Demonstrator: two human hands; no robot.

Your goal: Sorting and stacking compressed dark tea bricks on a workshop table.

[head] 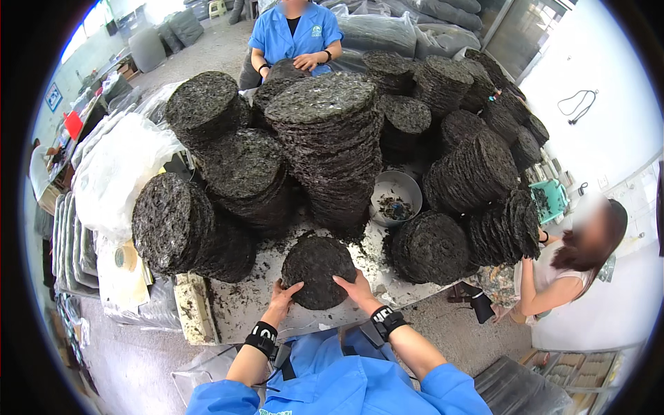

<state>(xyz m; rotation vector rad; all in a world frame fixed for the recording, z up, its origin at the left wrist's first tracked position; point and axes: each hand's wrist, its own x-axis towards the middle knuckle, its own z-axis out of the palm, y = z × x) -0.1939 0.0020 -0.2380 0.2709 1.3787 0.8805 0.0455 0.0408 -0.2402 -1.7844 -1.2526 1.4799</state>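
A round, dark sheet of dried seaweed point(317, 272) lies before me near the front edge of the worktable point(249, 306); whether it is one sheet or a thin stack I cannot tell. My left hand point(281, 301) grips its lower left rim, thumb on top. On its right rim, my right hand point(358, 288) holds it the same way, fingers partly hidden beneath. Just behind it rises a tall stack of round seaweed sheets point(327, 150). A metal bowl point(396, 198) with dark scraps stands to the right of that stack.
More seaweed stacks stand at left point(174, 223) and right point(430, 246), some leaning. A co-worker in blue point(295, 36) is across the table; another person point(560, 280) handles sheets at right. A pale, scrap-covered block point(194, 311) sits at the left table edge.
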